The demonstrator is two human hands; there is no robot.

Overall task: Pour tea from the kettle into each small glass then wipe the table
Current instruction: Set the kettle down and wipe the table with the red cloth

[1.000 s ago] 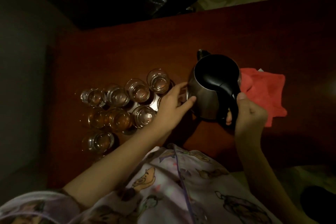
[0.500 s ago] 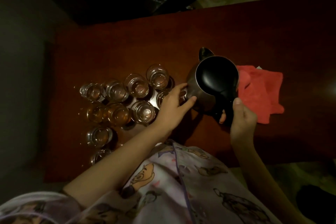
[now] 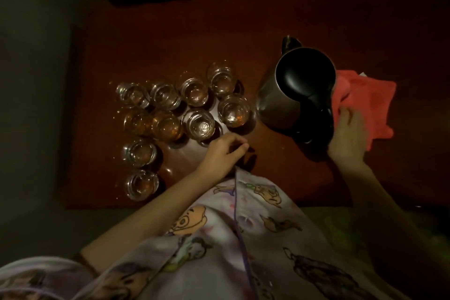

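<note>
The kettle point(image 3: 287, 95) stands on the table point(image 3: 170, 31), and I am not holding it. The glasses point(image 3: 185, 114) sit in a bunch to its left. They look like they have tea in them, some more brown than others, so I think the pouring is done and wiping is next.

My right hand point(image 3: 348, 136) is on the red cloth point(image 3: 365, 100). The cloth lies just right of the kettle, and it touches the kettle's side. My fingers lie over its near edge and bend down into it, but I cannot tell if I have really got hold of it yet. My left hand point(image 3: 224, 151) rests near me, in front of the glasses. Its fingers are curled in, and I see nothing in it.

The cloth is on the right, so my right hand is the one for it. My left hand is well apart from it. The cloth stretches sideways, away from the kettle. Little drops shine on the table around the glasses, way over on the left. So the cloth must go past the kettle to reach them. I think I could bump the kettle or a glass on the way.
</note>
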